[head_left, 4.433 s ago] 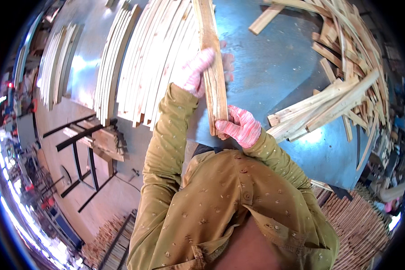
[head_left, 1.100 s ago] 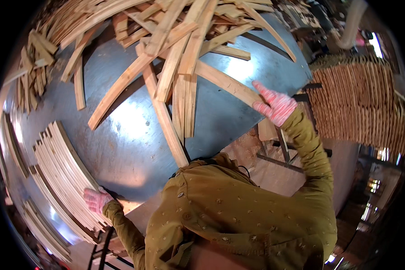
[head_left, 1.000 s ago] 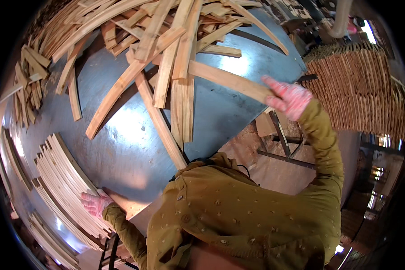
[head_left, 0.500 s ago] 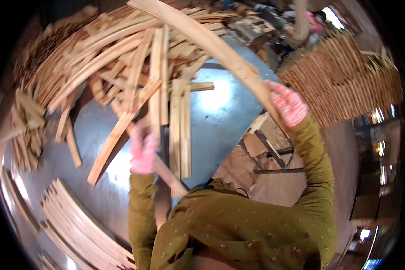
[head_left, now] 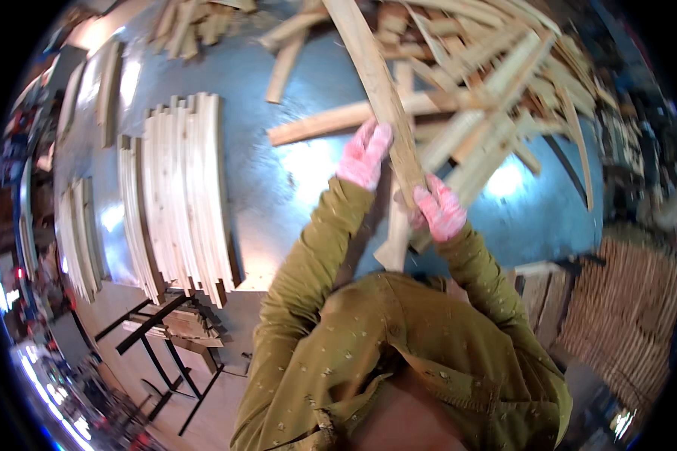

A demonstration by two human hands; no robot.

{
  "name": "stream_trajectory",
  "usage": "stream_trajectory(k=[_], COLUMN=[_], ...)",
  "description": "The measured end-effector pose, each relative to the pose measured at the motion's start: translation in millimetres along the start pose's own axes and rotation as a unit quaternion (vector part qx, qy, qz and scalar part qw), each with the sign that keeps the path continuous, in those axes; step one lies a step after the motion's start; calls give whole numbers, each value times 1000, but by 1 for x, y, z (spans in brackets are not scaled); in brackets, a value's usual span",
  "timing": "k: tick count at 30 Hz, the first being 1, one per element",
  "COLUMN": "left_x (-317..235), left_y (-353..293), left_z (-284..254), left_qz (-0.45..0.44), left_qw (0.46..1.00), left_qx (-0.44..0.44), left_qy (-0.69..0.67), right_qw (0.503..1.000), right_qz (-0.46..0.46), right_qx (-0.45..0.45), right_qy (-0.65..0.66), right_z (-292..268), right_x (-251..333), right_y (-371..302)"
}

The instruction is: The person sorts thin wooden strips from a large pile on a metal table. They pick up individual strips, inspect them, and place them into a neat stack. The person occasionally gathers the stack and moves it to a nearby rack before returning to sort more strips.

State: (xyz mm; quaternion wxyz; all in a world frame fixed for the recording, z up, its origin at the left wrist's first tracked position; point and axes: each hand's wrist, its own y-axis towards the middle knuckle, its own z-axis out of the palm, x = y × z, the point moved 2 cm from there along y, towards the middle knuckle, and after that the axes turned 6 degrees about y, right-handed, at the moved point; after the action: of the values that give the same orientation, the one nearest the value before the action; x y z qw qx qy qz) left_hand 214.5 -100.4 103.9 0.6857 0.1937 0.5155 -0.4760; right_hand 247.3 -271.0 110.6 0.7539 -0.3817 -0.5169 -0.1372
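Note:
A long wooden slat (head_left: 384,94) slants from the far edge of the view down toward my body. My right hand (head_left: 441,208), in a pink-and-white glove, is closed around its near end. Farther up, my left hand (head_left: 365,155), gloved the same way, grips the slat's left edge; its fingers are partly hidden by the wood. Below the slat, another light wooden piece (head_left: 396,233) lies close to my body. A loose slat (head_left: 320,125) rests on the table to the left of my hands.
A jumbled heap of wooden slats (head_left: 496,64) covers the table's far right. On the left, neat rows of slats (head_left: 184,188) lie side by side on the blue-grey tabletop (head_left: 267,214). A black metal stand (head_left: 180,368) is on the floor, and a large wood stack (head_left: 617,316) stands right.
My view has turned left, toward the neat rows. The slat in my right hand has come down before me, and my left hand has moved onto it.

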Motion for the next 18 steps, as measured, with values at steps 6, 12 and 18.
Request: stream_trajectory(k=[6,12,18], left_x=[18,50,72], left_y=[-44,-54,-47], left_z=[-106,-165,-193], left_qz=[5,50,-70], left_qw=[983,949,948], left_qx=[-179,-310,-307], left_qy=[50,10,-55], right_qw=[978,855,631], right_qz=[-124,-177,-108], right_qx=[155,106,174], right_qy=[69,-475,-749], right_z=[93,162,72], right_x=[69,144,17], right_y=[151,306,210])
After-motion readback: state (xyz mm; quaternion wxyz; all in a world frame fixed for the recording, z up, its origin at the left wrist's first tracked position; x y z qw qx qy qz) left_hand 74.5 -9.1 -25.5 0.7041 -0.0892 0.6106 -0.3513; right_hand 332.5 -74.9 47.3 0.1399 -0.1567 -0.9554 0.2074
